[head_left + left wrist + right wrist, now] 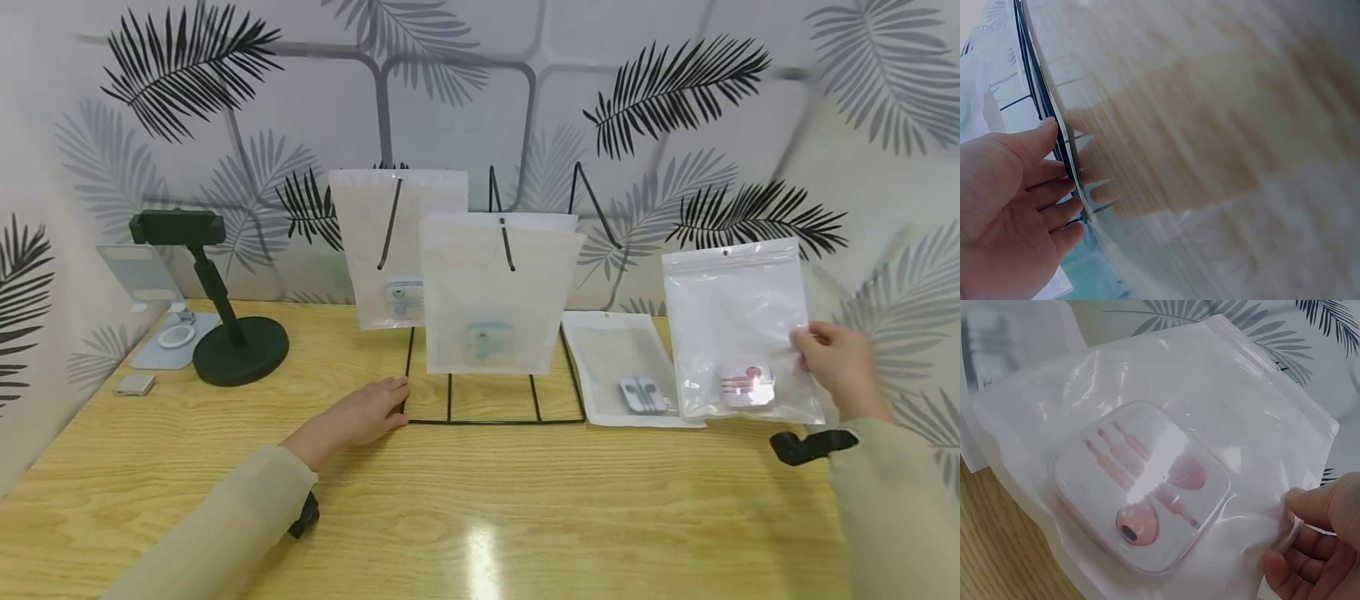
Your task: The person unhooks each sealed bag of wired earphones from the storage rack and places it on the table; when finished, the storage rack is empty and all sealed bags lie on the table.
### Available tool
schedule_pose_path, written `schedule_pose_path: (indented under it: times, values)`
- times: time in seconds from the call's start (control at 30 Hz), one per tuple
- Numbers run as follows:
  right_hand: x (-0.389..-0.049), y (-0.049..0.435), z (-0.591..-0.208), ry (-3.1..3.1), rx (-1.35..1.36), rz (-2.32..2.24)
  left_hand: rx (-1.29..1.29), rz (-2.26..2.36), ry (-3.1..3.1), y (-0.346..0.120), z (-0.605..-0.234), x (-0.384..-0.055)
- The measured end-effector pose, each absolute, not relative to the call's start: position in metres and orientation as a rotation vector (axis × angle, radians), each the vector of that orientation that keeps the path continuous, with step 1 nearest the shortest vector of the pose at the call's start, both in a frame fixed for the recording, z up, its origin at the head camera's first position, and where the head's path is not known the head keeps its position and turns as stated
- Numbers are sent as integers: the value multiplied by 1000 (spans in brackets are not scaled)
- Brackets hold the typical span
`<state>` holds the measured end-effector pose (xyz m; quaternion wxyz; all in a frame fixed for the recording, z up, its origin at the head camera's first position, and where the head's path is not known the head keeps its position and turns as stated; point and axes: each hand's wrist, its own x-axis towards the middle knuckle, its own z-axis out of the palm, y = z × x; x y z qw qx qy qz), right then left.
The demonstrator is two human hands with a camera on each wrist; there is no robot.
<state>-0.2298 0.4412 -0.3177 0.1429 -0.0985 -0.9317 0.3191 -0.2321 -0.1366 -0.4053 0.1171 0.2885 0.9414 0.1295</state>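
Note:
My right hand [843,367] pinches the right edge of a clear zip bag [738,321], held upright above the table. Inside the bag are pink earphones in a clear square case [1141,487]. At the left front corner of a black wire rack [495,422], my left hand [367,410] rests with its fingertips against the base wire. The left wrist view shows that hand's thumb and fingers [1054,215] loosely bent beside the wire. Two white zip bags hang from the rack hooks, a front one [498,292] and a rear left one [397,242].
Right of the rack, another zip bag [618,358] with white earphones lies on the wooden table [480,500]. A dark green phone stand [240,350], a folding light-blue stand [161,354] and a small pale block [135,385] are at the left. Behind is a leaf-patterned curtain [465,108].

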Motion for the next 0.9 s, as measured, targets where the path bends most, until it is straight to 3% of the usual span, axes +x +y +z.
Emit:
schedule_pose_path:
  times: [0.2, 0.7, 0.9]
  values:
    - [-240, 444, -330, -2736, -367, 813, 840, 365, 2755, -137, -407, -233]
    - [-244, 452, -377, -2914, -192, 816, 834, 349, 2758, -137, -408, -235]
    - [-246, 453, -388, -3040, -288, 807, 848, 354, 2759, -136, -409, -235]
